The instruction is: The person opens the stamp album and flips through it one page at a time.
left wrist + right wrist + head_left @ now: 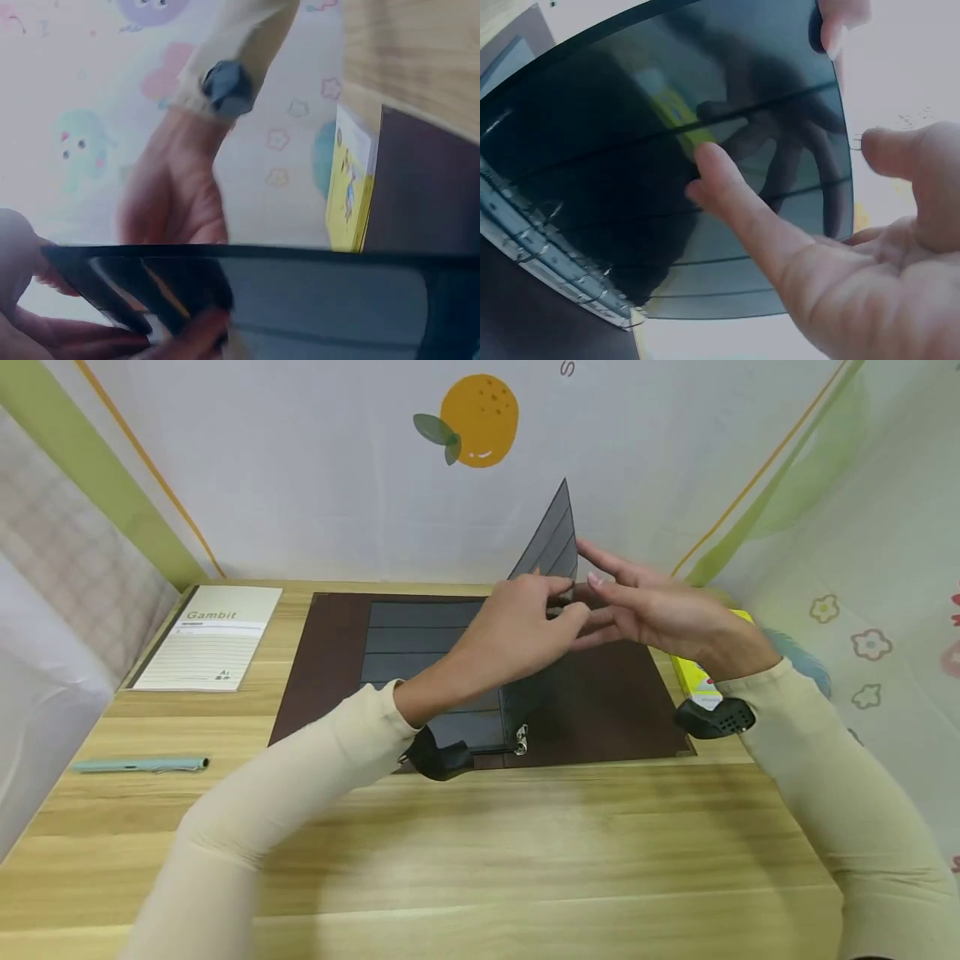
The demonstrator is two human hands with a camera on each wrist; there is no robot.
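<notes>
A brown ring binder (330, 643) lies open on the wooden table (480, 843), with dark plastic sleeve pages (420, 639) flat on its left half. One dark sleeve page (551, 539) stands lifted over the rings (521, 742). My left hand (558, 597) pinches this page's edge with curled fingers. My right hand (600, 585) reaches in from the right, its straight fingers against the page. In the right wrist view the index finger (727, 195) touches the glossy page (667, 112), and another fingertip (832, 26) sits on its upper corner. The left wrist view shows the page (337, 300) edge-on.
A lined "Gambit" notepad (210, 639) lies at the back left, with a pale green pen (138, 765) in front of it. A yellow booklet (693, 677) sticks out from under the binder's right edge. Printed curtain walls close in the table on three sides.
</notes>
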